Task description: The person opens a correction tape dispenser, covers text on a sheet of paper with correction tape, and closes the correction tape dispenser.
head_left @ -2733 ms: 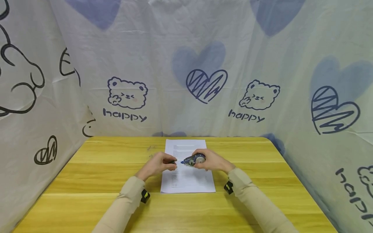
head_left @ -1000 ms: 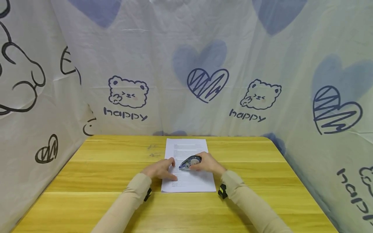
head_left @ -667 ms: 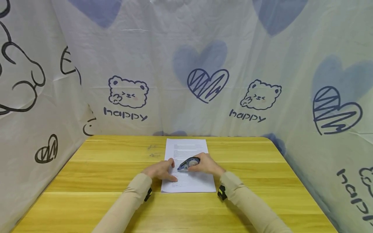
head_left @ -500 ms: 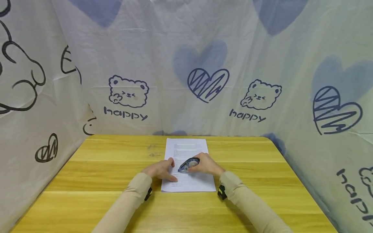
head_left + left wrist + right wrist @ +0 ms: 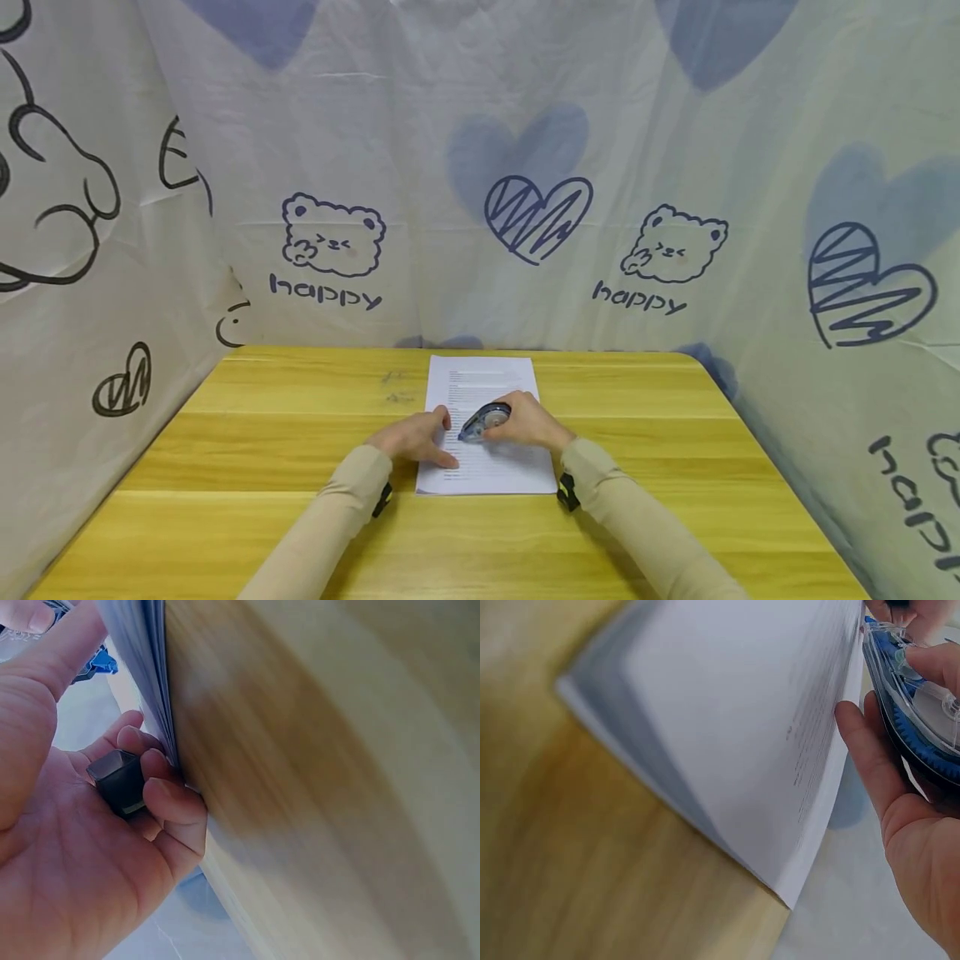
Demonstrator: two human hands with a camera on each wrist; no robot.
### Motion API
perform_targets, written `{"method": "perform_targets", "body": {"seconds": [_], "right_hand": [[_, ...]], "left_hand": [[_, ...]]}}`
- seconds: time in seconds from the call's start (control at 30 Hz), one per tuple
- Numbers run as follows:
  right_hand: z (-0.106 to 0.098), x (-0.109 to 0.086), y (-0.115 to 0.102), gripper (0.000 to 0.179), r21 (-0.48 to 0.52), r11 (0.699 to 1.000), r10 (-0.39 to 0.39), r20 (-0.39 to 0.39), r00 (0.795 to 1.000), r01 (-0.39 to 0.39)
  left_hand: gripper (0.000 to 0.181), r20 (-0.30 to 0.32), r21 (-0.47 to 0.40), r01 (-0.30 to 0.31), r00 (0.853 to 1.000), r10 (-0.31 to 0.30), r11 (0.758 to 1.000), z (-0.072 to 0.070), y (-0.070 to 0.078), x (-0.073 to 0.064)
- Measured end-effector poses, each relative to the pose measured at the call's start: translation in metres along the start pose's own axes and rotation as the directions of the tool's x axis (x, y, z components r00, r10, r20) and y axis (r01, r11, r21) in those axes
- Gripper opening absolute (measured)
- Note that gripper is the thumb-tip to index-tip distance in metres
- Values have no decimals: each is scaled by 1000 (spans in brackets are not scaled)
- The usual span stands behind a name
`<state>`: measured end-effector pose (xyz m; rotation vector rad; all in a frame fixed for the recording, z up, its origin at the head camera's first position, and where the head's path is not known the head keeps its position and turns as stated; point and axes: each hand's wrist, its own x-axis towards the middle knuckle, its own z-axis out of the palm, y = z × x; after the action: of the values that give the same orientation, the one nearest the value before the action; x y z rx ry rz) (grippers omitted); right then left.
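Note:
A stack of printed white paper [image 5: 510, 477] lies on the table. My right hand [image 5: 534, 422] grips a correction tape dispenser [image 5: 480, 423], blue and clear with a dark edge, its tip down at the printed lines. In the right wrist view the thumb and fingers hold the dispenser [image 5: 907, 724] from both sides. My left hand [image 5: 411, 437] rests at the stack's left edge, thumb and index finger spread on the sheet. A small black cap [image 5: 118, 784] sits in the curled lower fingers of that hand in the left wrist view, hidden from the head view.
The yellow wood-grain table [image 5: 247, 467] reaches out around the paper, with faint grey marks [image 5: 396, 387] left of the stack. A white curtain [image 5: 427, 250] with hearts and bears hangs behind and at both sides.
Earlier the left hand pinched the black cap before the dispenser's tip; now it rests on the paper, cap tucked in its fingers. The right hand brought the dispenser down, tip slightly left and nearer.

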<state>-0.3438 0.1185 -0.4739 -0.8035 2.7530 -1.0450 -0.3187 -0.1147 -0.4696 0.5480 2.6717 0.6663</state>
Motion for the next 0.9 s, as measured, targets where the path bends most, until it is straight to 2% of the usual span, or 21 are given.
{"method": "perform_targets", "body": {"seconds": [0.1, 0.47, 0.9], "right_hand": [[-1, 1, -1, 27, 18, 999, 26, -8, 1000, -26], [1, 4, 1, 27, 3, 1000, 24, -31, 999, -24], [1, 5, 0, 29, -4, 1000, 26, -31, 999, -26]], "left_hand": [[58, -1, 6, 3, 1000, -3, 1000, 0, 0, 0], [58, 5, 5, 19, 1000, -19, 1000, 0, 1, 0], [57, -8, -2, -5, 1000, 5, 1000, 2, -3, 2]]}}
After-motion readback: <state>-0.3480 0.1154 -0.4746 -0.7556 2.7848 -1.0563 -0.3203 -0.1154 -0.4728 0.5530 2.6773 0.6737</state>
